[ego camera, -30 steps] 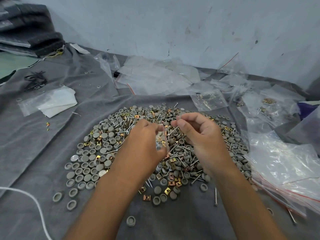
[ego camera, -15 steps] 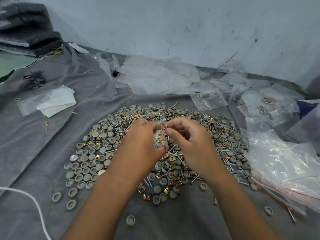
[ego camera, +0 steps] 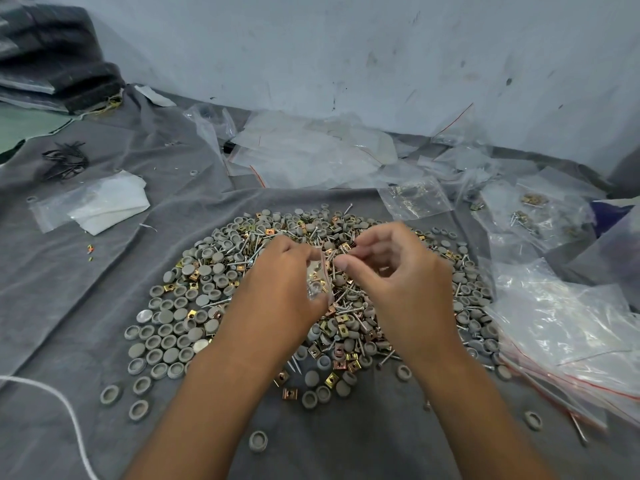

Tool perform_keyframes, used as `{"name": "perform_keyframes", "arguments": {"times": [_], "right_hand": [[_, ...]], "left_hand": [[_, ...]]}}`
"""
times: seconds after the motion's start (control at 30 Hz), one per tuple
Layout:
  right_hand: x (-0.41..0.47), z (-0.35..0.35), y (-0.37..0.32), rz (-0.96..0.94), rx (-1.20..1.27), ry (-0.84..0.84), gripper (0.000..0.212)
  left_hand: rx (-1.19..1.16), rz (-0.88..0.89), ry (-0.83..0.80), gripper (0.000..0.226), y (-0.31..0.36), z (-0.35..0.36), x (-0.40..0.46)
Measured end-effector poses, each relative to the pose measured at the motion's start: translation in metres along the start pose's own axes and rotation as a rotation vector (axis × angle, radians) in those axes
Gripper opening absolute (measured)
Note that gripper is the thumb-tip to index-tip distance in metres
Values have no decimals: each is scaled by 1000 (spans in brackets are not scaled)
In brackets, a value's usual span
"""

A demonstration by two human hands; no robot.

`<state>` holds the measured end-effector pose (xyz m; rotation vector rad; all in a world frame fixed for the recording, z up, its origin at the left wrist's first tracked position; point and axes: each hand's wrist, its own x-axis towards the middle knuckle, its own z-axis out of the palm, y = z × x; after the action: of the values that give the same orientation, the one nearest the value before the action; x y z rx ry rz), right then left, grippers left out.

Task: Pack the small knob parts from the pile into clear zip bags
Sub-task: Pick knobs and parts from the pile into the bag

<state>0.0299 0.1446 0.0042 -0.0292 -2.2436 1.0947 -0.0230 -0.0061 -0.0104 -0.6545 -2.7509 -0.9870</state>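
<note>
A: We see the left hand (ego camera: 277,289) at the centre of the frame, its fingers curled round a small clear zip bag with a red seal line (ego camera: 320,280) that stands upright and has a few metal bits inside.

B: And the right hand (ego camera: 394,271) sits just beside it. Its thumb and forefinger are pinched together close to the bag's top edge, with the other fingers loosely curled; we cannot tell what, if anything, sits between the tips.

A: Both hands hang over the pile of round grey knob caps, brass-coloured square clips and silver screws (ego camera: 194,299), which spreads across the middle of the grey cloth-covered surface (ego camera: 69,271).

B: A few grey caps lie apart from the pile toward the lower edge of the frame.

A: At the right edge we see a stack of empty clear zip bags with red strips (ego camera: 571,334). More clear bags (ego camera: 311,154) lie crumpled at the upper centre, against the pale wall.

B: A white cord (ego camera: 69,410) curves in at the lower left.
</note>
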Motion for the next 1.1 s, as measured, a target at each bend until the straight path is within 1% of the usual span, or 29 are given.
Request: {"name": "perform_keyframes", "arguments": {"times": [0.07, 0.2, 0.27, 0.37, 0.43, 0.47, 0.5, 0.53, 0.6, 0.63, 0.67, 0.73, 0.77, 0.8, 0.87, 0.97, 1.03, 1.1], "right_hand": [[2, 3, -1, -53, 1, 0, 23], [-1, 21, 3, -100, -11, -102, 15], [-2, 25, 7, -116, -50, -131, 13], [-2, 22, 8, -138, -103, -155, 11], [4, 14, 10, -109, -48, -76, 10], [9, 8, 12, -68, -29, -17, 9], [13, 4, 15, -19, -54, 7, 9], [16, 2, 20, 32, -122, -36, 9], [13, 7, 29, 115, -301, -264, 15], [9, 14, 30, 127, -394, -366, 19], [5, 20, 31, 114, -468, -433, 23], [1, 31, 32, 48, -549, -477, 33], [1, 33, 32, 16, -577, -476, 36], [2, 35, 32, -7, -602, -473, 39], [1, 37, 33, -27, -644, -461, 41], [-3, 39, 33, 12, -676, -397, 35], [-3, 41, 33, 62, -672, -373, 28], [-4, 44, 33, 95, -677, -363, 26]], "left_hand": [[2, 6, -3, 55, 0, -1, 0], [6, 34, -14, 36, 4, -2, -1], [6, 32, -14, 34, 3, -3, -1], [-4, 23, -14, 38, 2, -4, 0], [-15, 3, -7, 47, 3, -8, 0], [-23, -14, -1, 52, 3, -11, 0], [-24, -32, 9, 55, 2, -15, 1], [-18, -53, 19, 56, 0, -21, 2], [3, -99, 66, 57, -5, -38, 5], [27, -111, 116, 58, -9, -48, 5], [59, -112, 176, 59, -12, -58, 6], [108, -103, 269, 60, -15, -71, 6], [112, -99, 280, 60, -14, -72, 5], [109, -92, 265, 59, -13, -69, 5], [119, -81, 168, 58, -10, -56, 3], [118, -93, 14, 56, -14, -37, 2], [109, -102, -10, 55, -17, -34, 2], [103, -93, 15, 55, -19, -34, 4]]}}
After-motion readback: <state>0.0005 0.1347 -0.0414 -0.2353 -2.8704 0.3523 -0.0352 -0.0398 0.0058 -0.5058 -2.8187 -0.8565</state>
